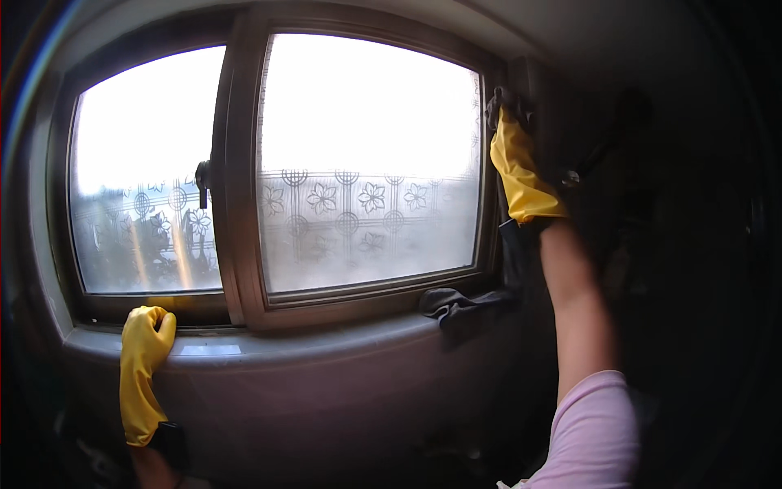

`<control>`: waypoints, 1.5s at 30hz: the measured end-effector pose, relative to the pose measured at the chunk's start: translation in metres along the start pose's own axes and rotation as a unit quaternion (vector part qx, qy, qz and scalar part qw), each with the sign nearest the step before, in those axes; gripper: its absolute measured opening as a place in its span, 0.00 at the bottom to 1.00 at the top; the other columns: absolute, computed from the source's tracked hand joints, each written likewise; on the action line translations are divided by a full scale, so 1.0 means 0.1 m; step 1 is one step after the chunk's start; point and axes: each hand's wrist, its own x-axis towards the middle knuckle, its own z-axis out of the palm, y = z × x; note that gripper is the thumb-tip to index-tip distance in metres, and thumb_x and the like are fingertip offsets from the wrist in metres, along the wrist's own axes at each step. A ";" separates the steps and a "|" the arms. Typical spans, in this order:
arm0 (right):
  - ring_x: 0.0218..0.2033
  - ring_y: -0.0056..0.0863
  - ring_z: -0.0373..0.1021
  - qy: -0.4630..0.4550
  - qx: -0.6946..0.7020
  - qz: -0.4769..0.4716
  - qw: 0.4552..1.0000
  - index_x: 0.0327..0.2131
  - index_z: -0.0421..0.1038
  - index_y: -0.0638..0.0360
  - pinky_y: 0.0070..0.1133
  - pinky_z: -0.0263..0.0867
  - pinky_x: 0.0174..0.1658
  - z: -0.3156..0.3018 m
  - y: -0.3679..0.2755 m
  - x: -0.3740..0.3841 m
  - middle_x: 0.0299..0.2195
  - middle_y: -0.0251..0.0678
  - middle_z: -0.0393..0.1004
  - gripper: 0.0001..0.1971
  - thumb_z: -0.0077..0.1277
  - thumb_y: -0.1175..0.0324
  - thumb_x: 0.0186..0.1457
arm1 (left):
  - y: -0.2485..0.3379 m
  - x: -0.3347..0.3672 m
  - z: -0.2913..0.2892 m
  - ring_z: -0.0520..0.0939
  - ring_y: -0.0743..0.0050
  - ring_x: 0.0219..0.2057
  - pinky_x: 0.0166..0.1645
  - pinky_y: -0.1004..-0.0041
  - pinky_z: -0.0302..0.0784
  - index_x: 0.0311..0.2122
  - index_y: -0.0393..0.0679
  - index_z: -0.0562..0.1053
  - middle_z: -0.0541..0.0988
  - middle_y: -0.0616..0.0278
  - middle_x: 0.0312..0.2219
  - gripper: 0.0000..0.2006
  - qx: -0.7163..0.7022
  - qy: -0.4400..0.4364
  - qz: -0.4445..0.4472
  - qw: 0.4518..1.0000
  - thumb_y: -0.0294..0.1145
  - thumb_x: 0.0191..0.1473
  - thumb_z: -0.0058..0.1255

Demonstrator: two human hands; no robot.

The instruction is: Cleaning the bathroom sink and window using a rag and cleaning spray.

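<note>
Cloth [494, 107] — dark, crumpled — in rubbery right glove [513, 155]

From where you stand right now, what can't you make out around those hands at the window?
In the head view:
Right hand: fingertips, lost in a dark bundle and shadow.
Left hand: curled fingertips, hidden by the hand itself.
Details outside: lost to glare and patterned glass.
Left forearm: cut off by the lower edge.

The yellow-gloved right hand [511, 137] holds a dark rag [494, 104] beside the window [368, 228]'s right edge; the left hand [149, 332] rests below the window.
</note>
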 end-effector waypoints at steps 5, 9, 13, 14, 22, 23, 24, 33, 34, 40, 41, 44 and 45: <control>0.58 0.46 0.66 -0.052 0.427 0.102 0.897 0.56 0.69 0.66 0.34 0.60 0.64 -0.01 0.27 0.59 0.56 0.50 0.69 0.19 0.42 0.73 0.63 | -0.06 -0.01 0.05 0.78 0.46 0.37 0.45 0.58 0.72 0.27 0.35 0.79 0.79 0.46 0.28 0.13 -0.009 0.008 -0.002 1.000 0.35 0.53 0.52; 0.57 0.47 0.66 -0.043 0.491 0.143 0.858 0.55 0.69 0.65 0.34 0.61 0.63 0.02 0.50 0.79 0.56 0.51 0.70 0.19 0.41 0.74 0.63 | -0.03 0.02 0.08 0.78 0.45 0.36 0.44 0.58 0.71 0.28 0.34 0.78 0.79 0.45 0.28 0.13 -0.015 0.002 0.001 1.000 0.34 0.55 0.51; 0.57 0.48 0.67 -0.047 0.526 0.142 0.837 0.55 0.69 0.65 0.34 0.61 0.62 -0.01 0.51 0.39 0.55 0.51 0.70 0.19 0.39 0.75 0.63 | 0.04 0.09 0.11 0.77 0.46 0.36 0.44 0.59 0.71 0.29 0.31 0.76 0.78 0.44 0.30 0.13 -0.019 -0.026 -0.005 0.999 0.34 0.57 0.51; 0.56 0.48 0.67 -0.051 0.538 0.139 0.830 0.55 0.70 0.64 0.35 0.62 0.62 -0.07 0.47 0.18 0.55 0.52 0.70 0.19 0.39 0.75 0.63 | 0.09 0.07 0.06 0.77 0.48 0.36 0.43 0.60 0.70 0.29 0.31 0.76 0.77 0.45 0.29 0.13 -0.026 -0.024 -0.012 0.999 0.33 0.57 0.51; 0.54 0.52 0.67 -0.085 0.340 -0.014 0.936 0.55 0.69 0.61 0.35 0.63 0.59 -0.89 -0.14 -2.26 0.54 0.54 0.70 0.20 0.39 0.74 0.60 | -0.08 0.06 0.16 0.77 0.45 0.35 0.43 0.58 0.70 0.27 0.33 0.76 0.77 0.46 0.27 0.13 -0.011 0.009 0.018 1.000 0.33 0.58 0.50; 0.55 0.52 0.66 -0.300 0.603 0.024 0.739 0.55 0.69 0.62 0.35 0.63 0.59 -1.26 -0.01 -2.17 0.54 0.54 0.70 0.20 0.41 0.74 0.59 | -0.12 0.04 0.17 0.77 0.44 0.36 0.43 0.57 0.70 0.27 0.33 0.76 0.78 0.46 0.27 0.13 0.008 -0.007 0.015 1.000 0.33 0.58 0.50; 0.55 0.52 0.66 -0.297 0.600 0.025 0.742 0.55 0.69 0.62 0.35 0.63 0.59 -1.26 0.04 -2.12 0.54 0.54 0.70 0.20 0.41 0.74 0.59 | -0.15 0.03 0.18 0.77 0.43 0.36 0.44 0.56 0.70 0.27 0.34 0.76 0.78 0.46 0.27 0.13 0.009 -0.003 0.025 1.000 0.33 0.58 0.49; 0.50 0.52 0.71 -0.015 0.603 0.195 0.773 0.56 0.66 0.63 0.34 0.67 0.56 -0.47 0.27 -0.11 0.49 0.56 0.73 0.22 0.48 0.69 0.58 | -0.19 -0.01 0.04 0.77 0.44 0.37 0.44 0.57 0.70 0.28 0.34 0.77 0.79 0.46 0.28 0.15 0.020 0.019 0.034 0.999 0.35 0.59 0.48; 0.50 0.51 0.71 -0.030 0.586 0.179 0.789 0.56 0.66 0.63 0.33 0.67 0.55 -0.51 0.40 0.09 0.49 0.56 0.73 0.22 0.48 0.69 0.58 | -0.13 -0.01 0.05 0.77 0.44 0.37 0.44 0.57 0.70 0.28 0.34 0.77 0.79 0.46 0.29 0.15 0.004 0.017 0.032 0.999 0.35 0.59 0.48; 0.47 0.46 0.73 -0.100 0.530 0.105 0.835 0.57 0.66 0.63 0.31 0.69 0.53 -0.74 0.24 -0.08 0.49 0.54 0.74 0.22 0.47 0.71 0.59 | -0.17 0.00 0.09 0.78 0.43 0.36 0.43 0.57 0.70 0.31 0.32 0.77 0.79 0.43 0.29 0.17 -0.039 0.017 0.024 0.999 0.37 0.61 0.46; 0.47 0.45 0.73 -0.124 0.511 0.078 0.847 0.57 0.66 0.63 0.30 0.69 0.52 -0.81 0.15 -0.30 0.49 0.54 0.74 0.22 0.46 0.71 0.59 | -0.20 0.00 0.08 0.78 0.43 0.36 0.43 0.57 0.70 0.31 0.32 0.77 0.79 0.43 0.29 0.17 -0.038 0.013 0.025 0.999 0.37 0.61 0.46; 0.38 0.38 0.73 0.030 0.000 -0.035 0.999 0.54 0.70 0.61 0.28 0.68 0.39 -0.58 -0.10 -1.37 0.45 0.49 0.75 0.19 0.46 0.70 0.60 | -0.12 0.06 0.13 0.77 0.42 0.32 0.39 0.58 0.69 0.30 0.31 0.75 0.77 0.41 0.27 0.17 -0.061 0.006 0.059 0.996 0.37 0.62 0.46; 0.28 0.33 0.73 0.231 -0.304 -0.012 0.924 0.49 0.77 0.55 0.28 0.68 0.23 -0.51 -0.12 -1.74 0.39 0.46 0.78 0.15 0.50 0.71 0.58 | -0.11 0.09 0.23 0.77 0.42 0.32 0.39 0.57 0.69 0.29 0.32 0.75 0.77 0.41 0.27 0.18 -0.058 0.009 0.065 0.996 0.37 0.62 0.46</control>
